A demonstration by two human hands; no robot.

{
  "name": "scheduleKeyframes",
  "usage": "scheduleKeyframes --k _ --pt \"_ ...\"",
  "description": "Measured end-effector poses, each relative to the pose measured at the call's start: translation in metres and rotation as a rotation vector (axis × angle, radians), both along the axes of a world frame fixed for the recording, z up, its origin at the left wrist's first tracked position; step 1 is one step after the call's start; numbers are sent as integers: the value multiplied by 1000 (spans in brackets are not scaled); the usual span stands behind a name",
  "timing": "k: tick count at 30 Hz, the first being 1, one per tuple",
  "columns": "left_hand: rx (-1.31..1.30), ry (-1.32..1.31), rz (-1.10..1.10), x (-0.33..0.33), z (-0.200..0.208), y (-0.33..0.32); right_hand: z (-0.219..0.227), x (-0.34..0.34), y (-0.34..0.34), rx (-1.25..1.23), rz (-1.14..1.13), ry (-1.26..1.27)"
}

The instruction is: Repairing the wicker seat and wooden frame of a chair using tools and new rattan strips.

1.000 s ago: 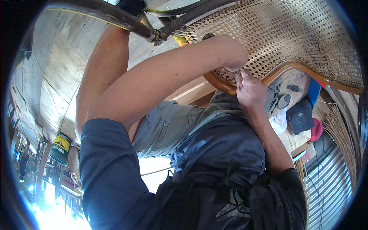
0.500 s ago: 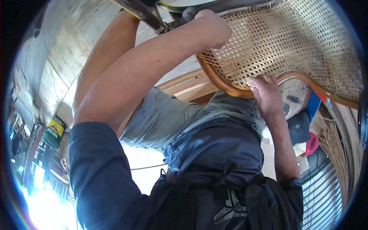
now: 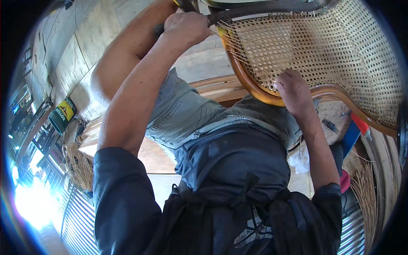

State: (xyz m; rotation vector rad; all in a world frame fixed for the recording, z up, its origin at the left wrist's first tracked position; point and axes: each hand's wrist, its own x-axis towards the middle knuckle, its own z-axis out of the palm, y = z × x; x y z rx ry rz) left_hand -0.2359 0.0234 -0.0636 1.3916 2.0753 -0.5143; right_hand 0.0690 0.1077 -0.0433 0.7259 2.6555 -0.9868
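My left hand [image 3: 187,27] is closed, up and left of a woven cane panel [image 3: 272,46]. A dark, rounded handle end [image 3: 158,29] sticks out of its left side; the rest of that tool is hidden in the fist. Close by its right side, thin loose cane ends jut past the edge of the panel. A curved, varnished wooden frame [image 3: 244,80] borders the panel. Over the frame's near edge, my right hand [image 3: 293,91] pinches a pale cane strand [image 3: 275,83], with its fingertips against the weave.
A dark bar [image 3: 263,9] runs along the panel's far edge. Wooden slats [image 3: 221,87] lie beneath the frame. A green and yellow can [image 3: 63,114] stands at left, near a bundle of cane strands [image 3: 78,165]. More long strands [image 3: 363,204] lie at right.
My left hand has moved left, off the cane panel, and the dark handle end has moved with it. My right hand stays at the frame's near edge, still pinching.
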Motion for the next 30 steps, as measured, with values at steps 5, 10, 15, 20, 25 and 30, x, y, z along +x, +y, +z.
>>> scheduleKeyframes --k 5,10,15,20,25,30 --pt "11 46 19 -16 -1 -19 -8 -12 3 4 -62 -16" --pt "-7 68 30 -22 14 -9 -10 -36 20 -79 -125 -226" --pt "296 -9 -5 -23 93 -4 -6 -77 40 -454 -207 -223" --pt "46 -309 -27 -22 122 25 26 -82 -4 -825 -500 356" --pt "124 -453 -302 34 62 52 56 -51 3 -663 -706 -218" --pt "-33 -602 -430 80 15 42 35 -40 -24 -385 -714 -445"
